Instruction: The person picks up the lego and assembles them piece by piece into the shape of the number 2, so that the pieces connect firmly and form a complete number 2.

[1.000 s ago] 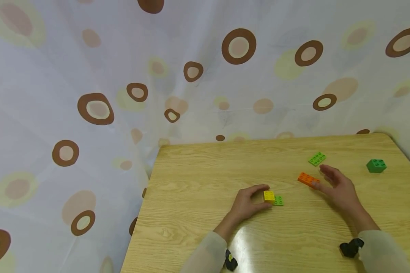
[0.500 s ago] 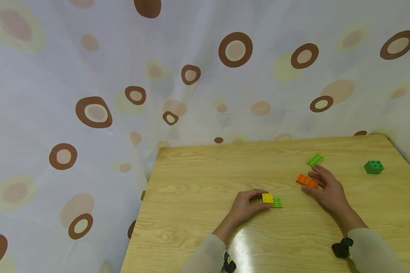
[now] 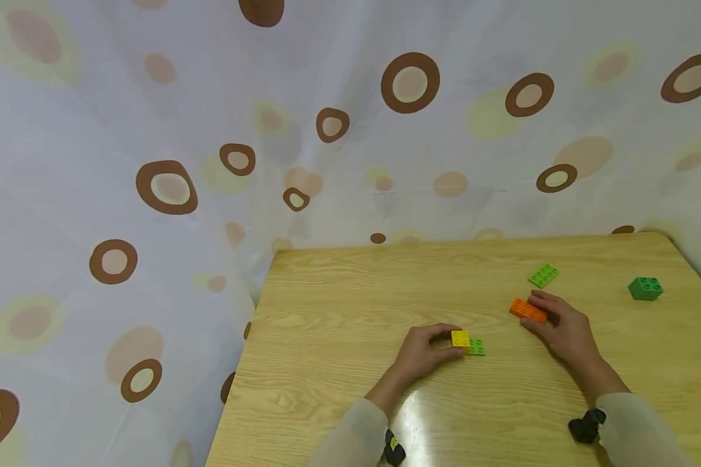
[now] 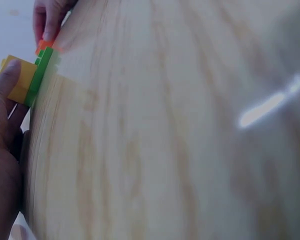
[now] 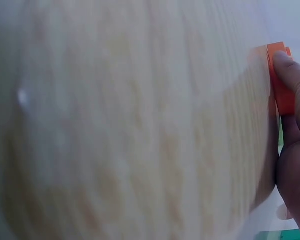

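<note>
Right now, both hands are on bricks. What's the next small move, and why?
Probably close the right hand on the orange brick and lift it off the table. Its fingers already curl round that brick, which lies flat. The left hand steadies the yellow brick stacked on the green plate, so a grip on orange comes first.

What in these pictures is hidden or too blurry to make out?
- Orange brick: near end hidden under the right hand, head view.
- Yellow brick: left side hidden by the left hand, head view.
- Table: surface blurred, both wrist views.
</note>
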The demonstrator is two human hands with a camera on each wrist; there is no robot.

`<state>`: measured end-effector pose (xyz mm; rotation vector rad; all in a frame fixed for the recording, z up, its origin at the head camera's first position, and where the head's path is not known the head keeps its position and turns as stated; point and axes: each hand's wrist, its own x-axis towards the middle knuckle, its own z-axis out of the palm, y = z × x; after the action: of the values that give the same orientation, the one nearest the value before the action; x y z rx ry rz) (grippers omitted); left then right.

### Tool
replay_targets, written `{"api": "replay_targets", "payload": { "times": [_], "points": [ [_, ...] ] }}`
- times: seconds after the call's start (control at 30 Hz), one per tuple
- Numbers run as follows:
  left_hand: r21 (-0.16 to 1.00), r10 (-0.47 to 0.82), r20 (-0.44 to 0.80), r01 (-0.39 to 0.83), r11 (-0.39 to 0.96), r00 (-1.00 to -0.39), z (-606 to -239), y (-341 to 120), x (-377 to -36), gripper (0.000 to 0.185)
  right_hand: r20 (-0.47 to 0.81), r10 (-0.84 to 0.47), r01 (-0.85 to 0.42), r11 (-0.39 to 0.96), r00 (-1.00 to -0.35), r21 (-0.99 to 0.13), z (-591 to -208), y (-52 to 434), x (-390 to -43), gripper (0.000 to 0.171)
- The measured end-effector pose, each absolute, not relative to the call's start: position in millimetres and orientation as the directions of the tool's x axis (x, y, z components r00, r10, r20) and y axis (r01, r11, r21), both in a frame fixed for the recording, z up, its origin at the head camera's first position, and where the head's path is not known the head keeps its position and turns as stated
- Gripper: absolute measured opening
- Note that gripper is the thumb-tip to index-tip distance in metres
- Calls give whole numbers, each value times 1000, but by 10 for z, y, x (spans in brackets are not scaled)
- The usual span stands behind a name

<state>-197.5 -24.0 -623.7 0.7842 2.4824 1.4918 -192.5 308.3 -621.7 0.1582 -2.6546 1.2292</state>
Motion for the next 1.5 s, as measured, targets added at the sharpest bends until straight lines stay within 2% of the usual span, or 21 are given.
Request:
{"api": "replay_targets", "payload": {
  "times": [0.17, 0.43, 0.73, 0.9, 1.13, 1.5],
  "points": [
    [863, 494, 134, 346, 368, -859, -6259, -231, -1973, 43, 274, -48, -232, 683, -960, -693, -6239, 3069, -1940, 52],
    [861, 496, 132, 347, 372, -858, -6289, -220, -1966, 42, 290, -33, -229, 702, -956, -674, -6276, 3026, -1943, 43],
    [846, 496, 135, 360, 392, -858, -6258, -215, -1963, 42, 274, 2, -205, 658, -962, -725, -6249, 2985, -1904, 44],
    [853, 498, 137, 358, 381, -856, -6247, -216, -1964, 42, 261, -35, -230, 596, -965, -769, -6109, 2864, -1857, 43],
    [857, 499, 146, 361, 367, -854, -6253, -225, -1983, 42, 366, -130, -371, 574, -922, -730, -5886, 2670, -1862, 42],
    [865, 503, 133, 348, 362, -854, -6237, -235, -1980, 43, 363, -192, -406, 552, -912, -729, -5560, 2452, -1821, 41]
  ]
}}
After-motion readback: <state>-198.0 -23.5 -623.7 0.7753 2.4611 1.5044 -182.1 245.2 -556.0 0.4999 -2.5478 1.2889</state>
